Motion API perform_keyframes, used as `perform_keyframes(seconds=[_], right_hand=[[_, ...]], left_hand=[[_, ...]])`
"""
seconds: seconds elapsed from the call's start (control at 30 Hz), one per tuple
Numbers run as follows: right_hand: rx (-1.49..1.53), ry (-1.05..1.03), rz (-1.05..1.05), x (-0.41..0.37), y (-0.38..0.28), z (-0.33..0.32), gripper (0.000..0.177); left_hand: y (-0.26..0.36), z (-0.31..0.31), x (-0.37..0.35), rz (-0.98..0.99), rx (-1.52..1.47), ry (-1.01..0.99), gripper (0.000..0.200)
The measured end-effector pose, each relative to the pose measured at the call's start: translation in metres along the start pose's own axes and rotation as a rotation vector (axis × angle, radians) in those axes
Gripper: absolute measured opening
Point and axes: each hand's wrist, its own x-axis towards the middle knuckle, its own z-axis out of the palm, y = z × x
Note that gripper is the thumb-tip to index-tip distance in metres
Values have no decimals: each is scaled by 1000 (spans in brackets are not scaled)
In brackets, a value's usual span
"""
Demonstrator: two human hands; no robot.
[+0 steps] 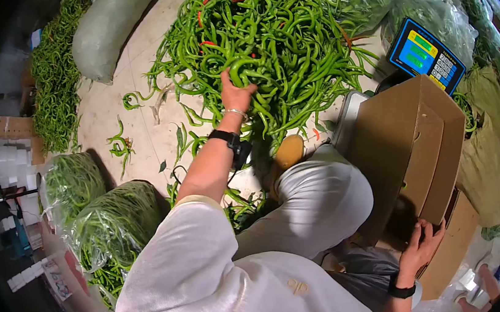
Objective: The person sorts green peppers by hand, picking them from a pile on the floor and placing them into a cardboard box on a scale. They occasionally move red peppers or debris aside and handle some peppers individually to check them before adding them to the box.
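Note:
My left hand (235,93) reaches out into a big heap of long green chili peppers (273,36) on the floor and closes around a few of them. That wrist carries a black watch and a thin bracelet. My right hand (419,247), with a black band on the wrist, grips the lower edge of an open cardboard box (411,137) that stands tilted beside my knee. My bent knee in light trousers (317,201) lies between the two hands.
A blue-faced weighing scale (425,55) sits behind the box. Clear bags of green peppers (116,223) lie at the left and along the top right. A grey sack (106,30) lies at the top left. Loose peppers are scattered over the pale floor (135,126).

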Motion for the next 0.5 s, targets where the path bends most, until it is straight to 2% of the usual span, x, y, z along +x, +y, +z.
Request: perform_keyframes(seconds=[0.03, 0.07, 0.1, 0.23, 0.3, 0.37, 0.47, 0.5], right_hand=[[-14, 14, -21, -2, 2, -1, 20], [-18, -1, -29, -1, -2, -4, 16], [-2, 10, -24, -3, -1, -4, 16], [29, 68, -119, -9, 6, -4, 13], [45, 93, -119, -9, 9, -4, 15], [38, 123, -96, -10, 12, -3, 17], [2, 149, -45, -15, 14, -2, 18], [-17, 146, -17, -17, 14, -2, 18]], left_hand=[[3, -10, 6, 20, -85, -28, 74], [40, -25, 3, -21, -329, -58, 69], [57, -37, 7, 2, -404, -53, 57], [127, -93, 22, 31, -453, -166, 45], [166, -117, 26, -25, -534, -256, 42], [207, -134, 24, 40, -549, -253, 40], [256, -151, 24, 6, -699, -343, 31], [266, -154, 26, 25, -726, -371, 18]])
